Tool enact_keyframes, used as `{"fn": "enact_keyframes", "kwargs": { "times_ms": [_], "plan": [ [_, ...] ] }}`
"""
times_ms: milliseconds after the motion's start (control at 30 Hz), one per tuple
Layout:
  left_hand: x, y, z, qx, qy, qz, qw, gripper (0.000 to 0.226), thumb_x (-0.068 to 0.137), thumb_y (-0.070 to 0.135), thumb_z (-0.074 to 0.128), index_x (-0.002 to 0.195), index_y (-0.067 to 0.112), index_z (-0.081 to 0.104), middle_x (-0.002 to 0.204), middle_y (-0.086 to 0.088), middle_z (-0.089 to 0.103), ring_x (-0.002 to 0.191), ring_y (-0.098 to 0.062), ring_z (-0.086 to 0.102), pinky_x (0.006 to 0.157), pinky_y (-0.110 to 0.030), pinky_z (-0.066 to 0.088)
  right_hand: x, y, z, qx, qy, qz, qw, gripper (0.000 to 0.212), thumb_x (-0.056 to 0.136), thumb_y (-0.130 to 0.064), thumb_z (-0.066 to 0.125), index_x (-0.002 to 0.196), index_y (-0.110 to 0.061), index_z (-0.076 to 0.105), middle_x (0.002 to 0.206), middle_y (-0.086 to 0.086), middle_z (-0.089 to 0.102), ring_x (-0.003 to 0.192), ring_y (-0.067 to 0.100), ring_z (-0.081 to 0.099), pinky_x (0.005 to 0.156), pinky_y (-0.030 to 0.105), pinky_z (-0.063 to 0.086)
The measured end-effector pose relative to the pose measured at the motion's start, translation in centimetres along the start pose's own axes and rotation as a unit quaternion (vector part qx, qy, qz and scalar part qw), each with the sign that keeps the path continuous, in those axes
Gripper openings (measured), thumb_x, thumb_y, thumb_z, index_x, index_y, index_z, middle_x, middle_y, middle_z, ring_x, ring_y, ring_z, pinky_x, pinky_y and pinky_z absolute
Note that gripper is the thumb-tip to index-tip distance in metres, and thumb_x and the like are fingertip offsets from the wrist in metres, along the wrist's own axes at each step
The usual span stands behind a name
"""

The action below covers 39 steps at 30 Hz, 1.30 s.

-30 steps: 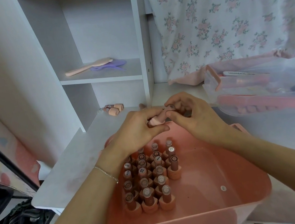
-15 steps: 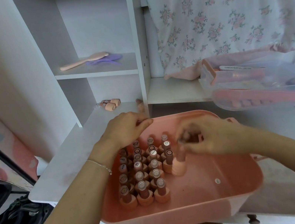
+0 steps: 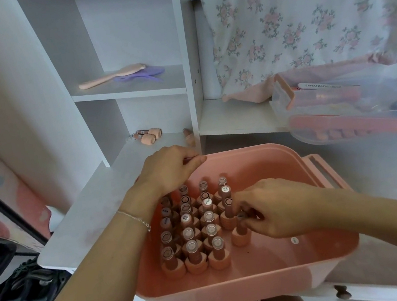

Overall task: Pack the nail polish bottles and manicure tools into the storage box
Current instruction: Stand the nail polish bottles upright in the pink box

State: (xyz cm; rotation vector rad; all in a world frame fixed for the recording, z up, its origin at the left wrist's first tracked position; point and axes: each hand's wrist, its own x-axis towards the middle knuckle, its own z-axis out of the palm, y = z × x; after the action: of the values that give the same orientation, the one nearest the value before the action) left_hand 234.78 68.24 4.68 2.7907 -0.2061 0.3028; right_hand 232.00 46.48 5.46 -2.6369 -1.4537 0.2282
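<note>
In the pink box (image 3: 266,278), bottle (image 3: 241,232) pinched under right hand (image 3: 278,209)

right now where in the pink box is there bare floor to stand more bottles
The storage box has bare floor right of the bottle block, out to the right wall, and a strip along the front wall. The right hand is setting a bottle at that patch's left edge. The left half is crowded; the left hand grips the back-left rim.

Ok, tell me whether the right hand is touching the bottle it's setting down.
Touching. The head view shows the right hand with fingers curled round the cap of the nail polish bottle.
</note>
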Motion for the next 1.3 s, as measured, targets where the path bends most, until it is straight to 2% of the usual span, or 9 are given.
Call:
{"fn": "enact_keyframes", "kwargs": {
  "times_ms": [100, 200, 433, 633, 1067, 1300],
  "plan": [
    [0.08, -0.03, 0.07, 0.000, 0.002, -0.001, 1.000, 0.041, 0.091, 0.050, 0.042, 0.085, 0.017, 0.066, 0.071, 0.000, 0.064, 0.071, -0.016, 0.057, 0.056, -0.024, 0.036, -0.07, -0.11, -0.01, -0.008, 0.009, -0.018, 1.000, 0.019, 0.086, -0.027, 0.047, 0.104, -0.023, 0.050, 0.092, -0.004, 0.061, 0.081, 0.017, 0.055, 0.067, 0.031, 0.045],
    [0.10, -0.09, 0.13, 0.000, 0.002, -0.001, 1.000, 0.041, 0.091, 0.050, 0.042, 0.086, 0.018, 0.066, 0.073, 0.000, 0.065, 0.073, -0.017, 0.057, 0.057, -0.024, 0.036, -0.11, -0.19, 0.12, -0.014, 0.013, -0.034, 0.999, 0.014, 0.087, -0.026, 0.046, 0.101, -0.023, 0.048, 0.088, -0.005, 0.059, 0.071, 0.013, 0.047, 0.063, 0.030, 0.041],
    [0.10, -0.18, 0.21, -0.003, 0.010, 0.000, 1.000, 0.041, 0.091, 0.050, 0.043, 0.083, 0.017, 0.065, 0.069, 0.000, 0.062, 0.070, -0.016, 0.055, 0.053, -0.021, 0.032, 0.40, -0.48, 0.28, -0.011, 0.018, -0.011, 1.000, 0.011, 0.090, -0.028, 0.046, 0.098, -0.020, 0.046, 0.077, -0.012, 0.043, 0.068, 0.009, 0.039, 0.062, 0.026, 0.035],
    [0.09, -0.09, 0.10, -0.008, 0.005, 0.000, 1.000, 0.040, 0.091, 0.050, 0.043, 0.080, 0.018, 0.065, 0.065, 0.002, 0.059, 0.067, -0.016, 0.054, 0.052, -0.023, 0.031, 0.67, -0.63, 0.33, 0.005, 0.016, 0.002, 1.000, 0.015, 0.091, -0.030, 0.045, 0.101, -0.020, 0.047, 0.090, -0.003, 0.060, 0.078, 0.017, 0.053, 0.068, 0.032, 0.043],
    [0.03, -0.03, 0.04, -0.006, -0.001, -0.006, 1.000, 0.042, 0.091, 0.051, 0.042, 0.083, 0.016, 0.065, 0.068, 0.000, 0.061, 0.068, -0.016, 0.055, 0.056, -0.025, 0.035, 0.84, -0.52, 0.52, 0.032, 0.014, 0.010, 0.999, 0.013, 0.092, -0.028, 0.045, 0.101, -0.019, 0.048, 0.093, -0.002, 0.062, 0.075, 0.012, 0.048, 0.072, 0.034, 0.045],
    [-0.01, 0.02, 0.01, -0.008, 0.001, -0.006, 1.000, 0.041, 0.091, 0.050, 0.042, 0.083, 0.017, 0.065, 0.068, 0.001, 0.061, 0.068, -0.016, 0.055, 0.054, -0.023, 0.033, 0.45, -0.57, 0.56, 0.022, 0.031, -0.009, 0.999, 0.015, 0.090, -0.032, 0.046, 0.101, -0.020, 0.047, 0.092, -0.003, 0.062, 0.080, 0.017, 0.056, 0.073, 0.037, 0.047]
  ]
}}
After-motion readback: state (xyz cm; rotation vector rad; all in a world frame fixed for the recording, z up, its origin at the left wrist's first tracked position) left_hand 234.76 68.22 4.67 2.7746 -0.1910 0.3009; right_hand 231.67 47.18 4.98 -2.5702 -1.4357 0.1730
